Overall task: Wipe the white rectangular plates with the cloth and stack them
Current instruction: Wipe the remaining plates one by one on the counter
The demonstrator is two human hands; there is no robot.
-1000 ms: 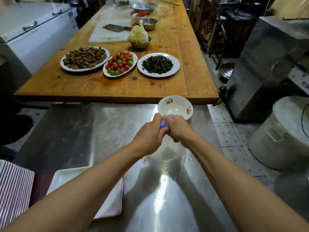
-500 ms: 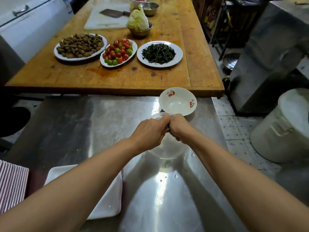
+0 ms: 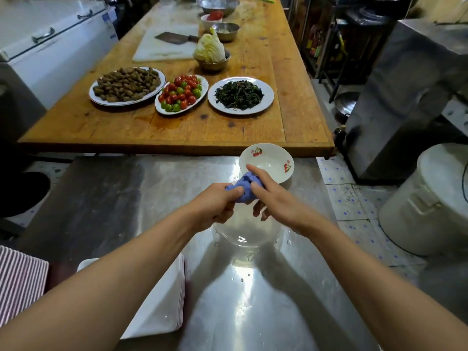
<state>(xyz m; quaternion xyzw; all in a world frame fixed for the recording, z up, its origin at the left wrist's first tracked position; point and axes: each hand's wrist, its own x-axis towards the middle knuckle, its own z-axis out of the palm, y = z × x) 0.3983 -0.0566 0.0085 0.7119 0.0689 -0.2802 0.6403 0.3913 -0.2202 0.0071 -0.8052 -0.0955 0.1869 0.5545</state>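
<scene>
I log, left to right: stack of white rectangular plates (image 3: 162, 302) on the steel counter (image 3: 106, 198) by my left forearm; left hand (image 3: 215, 203) clenched around blue cloth (image 3: 244, 190); right hand (image 3: 274, 198) pinching it, fingers partly extended.

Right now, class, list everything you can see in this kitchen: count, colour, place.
Cloth: one, blue, between both hands.
Rectangular plates: one stack, white, steel counter, near left.
Clear bowl: one, glass, below the hands.
Cherry bowl: one, white, counter's far edge.
Food plates: three, white, wooden table.
Cleaver: one, dark, cutting board.
Lidded bucket: one, white, floor right.
Left hand: grips cloth.
Right hand: holds cloth.
</scene>
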